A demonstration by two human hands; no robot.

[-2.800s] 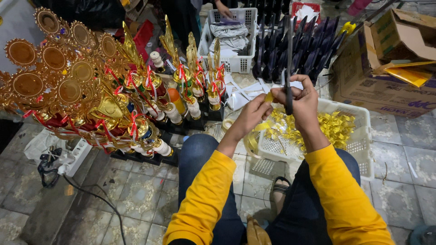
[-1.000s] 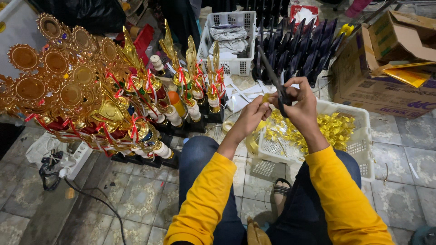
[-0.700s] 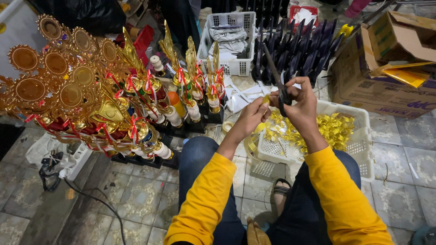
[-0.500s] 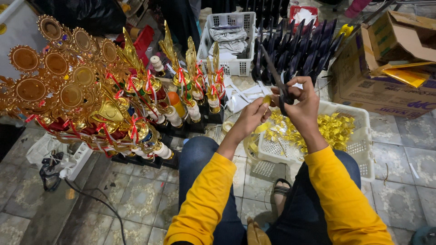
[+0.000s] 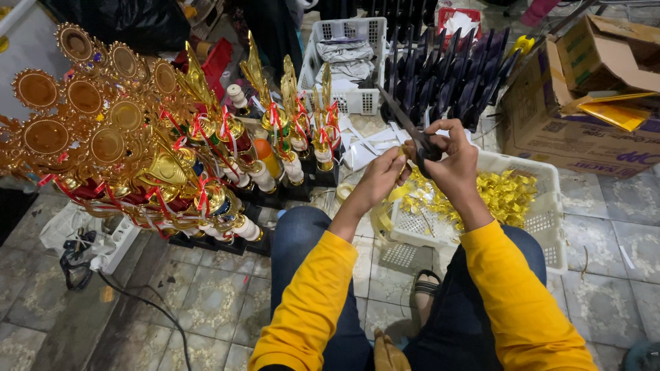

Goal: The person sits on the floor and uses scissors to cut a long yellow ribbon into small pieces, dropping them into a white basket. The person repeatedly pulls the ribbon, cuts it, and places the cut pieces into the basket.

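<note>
Scissors (image 5: 405, 124) sat gripped in right hand (image 5: 450, 154), blades angled up-left over white basket (image 5: 550, 227) of gold foil pieces (image 5: 505, 196). Left hand (image 5: 381, 178) pinched closed on gold strip (image 5: 399, 196) just beside the blades. Trophies (image 5: 137, 151) stood to the left on the floor.

Single head-mounted cam, looking steeply down and slightly fwd over the seated wearer's yellow sleeves (image 5: 509, 295) and knees. Close range: hands sit mid-frame, tiled floor (image 5: 206, 309) at bottom. Gold trophies (image 5: 137, 137) fill the left, cardboard box (image 5: 584, 124) upper right. No 2nd view to overlap.
</note>
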